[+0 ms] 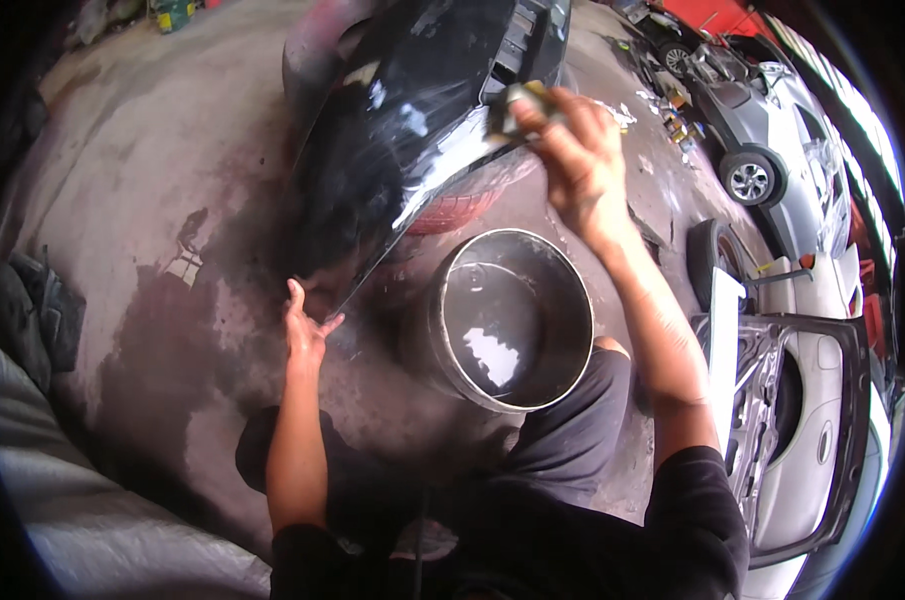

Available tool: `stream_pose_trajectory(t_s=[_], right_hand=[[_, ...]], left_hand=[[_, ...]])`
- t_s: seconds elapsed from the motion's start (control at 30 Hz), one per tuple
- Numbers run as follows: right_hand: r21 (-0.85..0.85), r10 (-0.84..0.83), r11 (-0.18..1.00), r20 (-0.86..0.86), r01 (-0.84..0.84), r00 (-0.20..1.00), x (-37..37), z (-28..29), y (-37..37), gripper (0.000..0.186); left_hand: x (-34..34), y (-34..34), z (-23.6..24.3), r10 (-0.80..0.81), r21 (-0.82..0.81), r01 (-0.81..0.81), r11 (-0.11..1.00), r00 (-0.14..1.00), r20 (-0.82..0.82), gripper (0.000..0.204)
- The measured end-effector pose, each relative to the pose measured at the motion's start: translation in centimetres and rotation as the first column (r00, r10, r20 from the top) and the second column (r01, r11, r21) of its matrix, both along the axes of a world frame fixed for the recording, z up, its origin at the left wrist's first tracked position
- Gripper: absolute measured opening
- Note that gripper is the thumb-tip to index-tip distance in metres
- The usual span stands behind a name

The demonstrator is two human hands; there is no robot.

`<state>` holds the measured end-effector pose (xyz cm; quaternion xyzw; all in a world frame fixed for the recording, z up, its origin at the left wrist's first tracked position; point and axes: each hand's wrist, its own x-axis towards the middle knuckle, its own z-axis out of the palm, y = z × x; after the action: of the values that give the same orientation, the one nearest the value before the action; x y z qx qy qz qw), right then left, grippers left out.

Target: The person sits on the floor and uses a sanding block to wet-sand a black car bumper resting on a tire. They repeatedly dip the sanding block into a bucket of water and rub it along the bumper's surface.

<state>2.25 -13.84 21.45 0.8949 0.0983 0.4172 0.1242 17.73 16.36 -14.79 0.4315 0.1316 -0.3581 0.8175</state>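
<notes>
A glossy black car body panel (392, 130) lies on the wet concrete floor in front of me, its near tip pointing toward me. My left hand (305, 325) grips that near lower tip of the panel. My right hand (572, 150) is raised over the panel's right edge, fingers closed on a small folded piece of sandpaper (517, 105) that touches the panel surface. A round metal basin (557, 290) holding water stands just right of the panel, between my arms.
A red tyre-like object (457, 205) shows under the panel. A detached white car door (802, 440) lies at the right. A grey car (772, 140) stands at upper right. Grey sheeting (82, 500) covers the lower left floor.
</notes>
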Motion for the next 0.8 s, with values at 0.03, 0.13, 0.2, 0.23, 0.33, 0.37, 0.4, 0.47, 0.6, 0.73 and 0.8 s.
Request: stream_pose_trajectory(t_s=[0.03, 0.13, 0.2, 0.23, 0.33, 0.37, 0.4, 0.47, 0.6, 0.73, 0.8], right_hand=[[0.003, -0.109, 0.994, 0.082, 0.109, 0.991, 0.1, -1.2, -2.1, 0.05], [0.09, 0.041, 0.995, 0.001, -0.041, 0.999, 0.1, -3.5, 1.5, 0.052], [0.074, 0.211, 0.976, -0.134, -0.203, 0.968, 0.9, -5.9, 5.7, 0.054], [0.002, 0.221, 0.974, -0.211, -0.225, 0.952, 0.8, -6.6, 7.1, 0.055], [0.242, 0.328, 0.936, -0.332, -0.257, 0.884, -2.4, -6.6, 6.6, 0.069], [0.297, 0.328, 0.925, -0.305, -0.238, 0.894, -3.9, -7.1, 5.5, 0.068], [0.362, 0.327, 0.906, -0.269, -0.219, 0.906, -5.2, -7.5, 4.6, 0.064], [0.502, 0.298, 0.852, -0.232, -0.148, 0.926, -8.3, -9.5, 1.6, 0.062], [0.857, 0.202, 0.489, -0.29, 0.161, 0.935, -13.8, -14.7, -4.4, 0.049], [0.977, 0.184, -0.074, -0.182, 0.198, 0.966, -14.8, -17.8, -5.6, 0.051], [0.98, 0.185, -0.09, -0.158, 0.177, 0.97, -13.8, -19.5, -6.0, 0.052]], left_hand=[[0.1, 0.1, 0.1, 0.005, 0.012, -0.005, 1.0, 1.0, -0.003, 0.121], [-0.8, -1.1, 1.2, 0.017, 0.061, -0.017, 0.998, 1.0, -0.007, 0.113], [0.1, 0.9, -0.7, -0.013, 0.01, 0.013, 1.0, 1.0, 0.007, 0.118], [0.8, 1.4, -1.3, -0.038, -0.022, 0.039, 0.999, 0.999, 0.026, 0.121], [-0.4, -0.1, -0.6, -0.05, 0.024, 0.049, 0.999, 0.998, 0.039, 0.124], [-0.7, -0.1, -0.2, -0.106, 0.005, 0.106, 0.994, 0.99, 0.088, 0.123], [-0.7, 0.0, -0.2, -0.059, 0.104, 0.051, 0.993, 0.995, 0.077, 0.119], [-1.2, 0.2, -0.8, -0.014, 0.236, -0.005, 0.972, 0.997, 0.08, 0.104], [-5.3, 1.0, 1.0, 0.002, 0.482, -0.296, 0.825, 0.853, 0.521, 0.057], [-14.5, -4.0, 15.1, -0.085, 0.298, -0.311, 0.903, 0.55, 0.831, 0.022], [-17.3, -8.3, 19.6, -0.377, 0.442, -0.041, 0.896, 0.456, 0.806, 0.022]])
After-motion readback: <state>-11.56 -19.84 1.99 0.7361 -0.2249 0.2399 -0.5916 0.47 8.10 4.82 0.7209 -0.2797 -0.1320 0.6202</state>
